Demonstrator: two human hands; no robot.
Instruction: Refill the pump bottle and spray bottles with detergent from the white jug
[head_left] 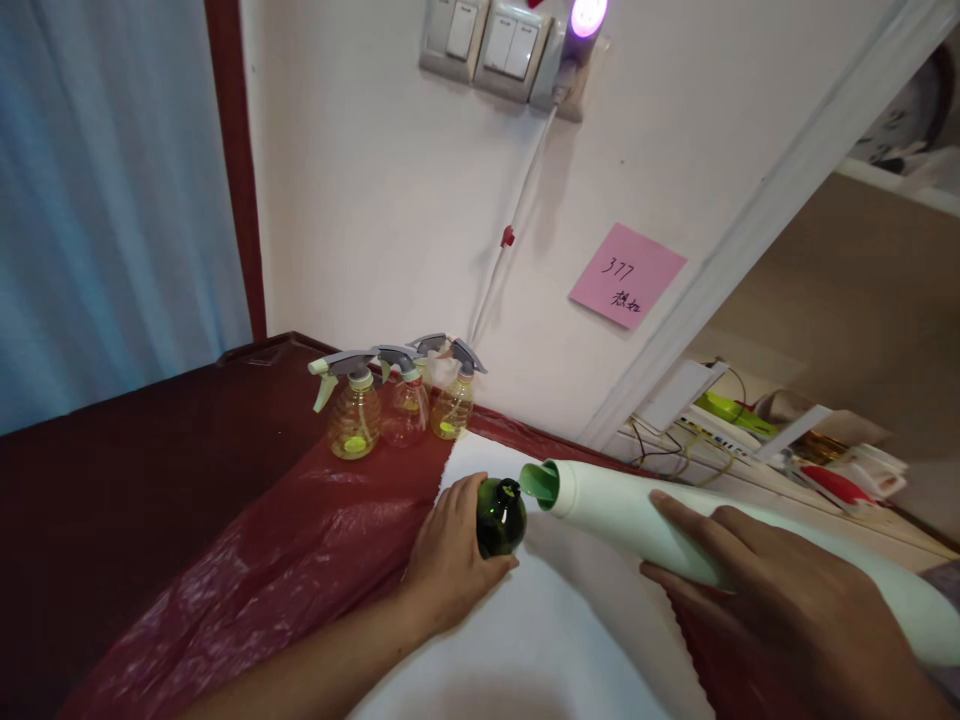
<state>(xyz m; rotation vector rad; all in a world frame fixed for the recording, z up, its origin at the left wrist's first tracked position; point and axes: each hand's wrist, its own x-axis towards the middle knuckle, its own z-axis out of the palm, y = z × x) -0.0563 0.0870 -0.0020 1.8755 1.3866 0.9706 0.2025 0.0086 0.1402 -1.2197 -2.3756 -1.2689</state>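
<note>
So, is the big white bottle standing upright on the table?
No, the right hand holds the white bottle tipped nearly flat, its spout by the green bottle in the left hand.

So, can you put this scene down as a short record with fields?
left hand: grips green bottle on white sheet
right hand: holds white bottle tilted, its green spout close to the green bottle's mouth
behind: spray bottles near the wall, on red plastic cover
wall: pink note, switches

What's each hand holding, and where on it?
Left hand grips the small dark green bottle around its body; right hand holds the large white plastic bottle mid-body.
</note>
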